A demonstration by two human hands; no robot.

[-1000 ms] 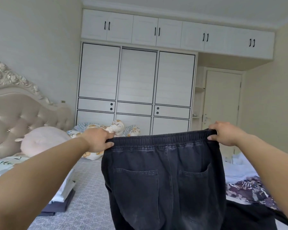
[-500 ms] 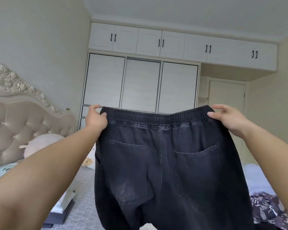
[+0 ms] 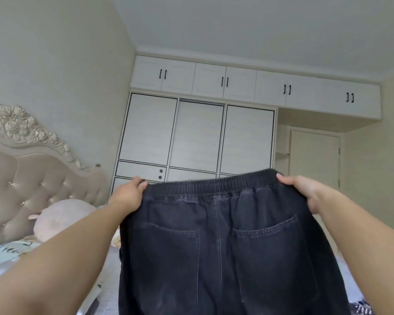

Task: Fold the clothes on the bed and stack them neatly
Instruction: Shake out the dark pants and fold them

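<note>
Dark faded denim trousers (image 3: 225,251) with an elastic waistband hang in the air in front of me, back pockets facing me. My left hand (image 3: 129,196) grips the waistband's left corner. My right hand (image 3: 305,189) grips the right corner, thumb on the near side. The waistband is stretched wide between both hands. The legs drop out of view at the bottom edge and hide most of the bed behind them.
A tufted headboard (image 3: 32,178) and a pink plush pillow (image 3: 59,219) lie at the left. A patterned garment (image 3: 362,309) peeks at the bottom right. A white wardrobe (image 3: 198,137) and a door (image 3: 314,158) stand across the room.
The view tilted upward, showing more ceiling. The trousers stay held up by the waistband; my hands spread it slightly wider and sit lower in the picture.
</note>
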